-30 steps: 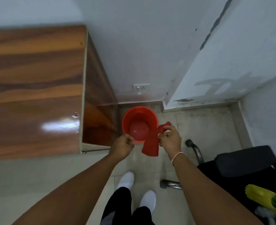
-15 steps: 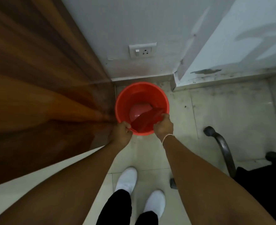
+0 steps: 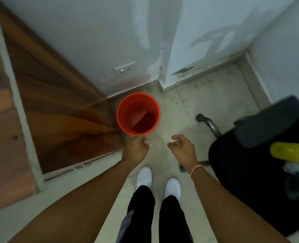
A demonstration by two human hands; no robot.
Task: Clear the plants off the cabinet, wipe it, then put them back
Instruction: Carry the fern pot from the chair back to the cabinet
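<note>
A red bucket stands on the tiled floor beside the wooden cabinet. A dark red cloth lies inside the bucket against its right wall. My left hand hovers just below the bucket's near rim, fingers curled, with nothing visible in it. To the right of it, my right hand is empty over the floor, its fingers loosely apart. A yellow-and-green plant rests on the black chair at the right edge.
White walls meet in a corner behind the bucket, with a socket low on the wall. The chair's metal leg juts onto the floor right of the bucket. My feet in white shoes stand on the tiles below my hands.
The red cloth has left my right hand and now lies in the bucket. Both hands have drawn back from the rim toward me.
</note>
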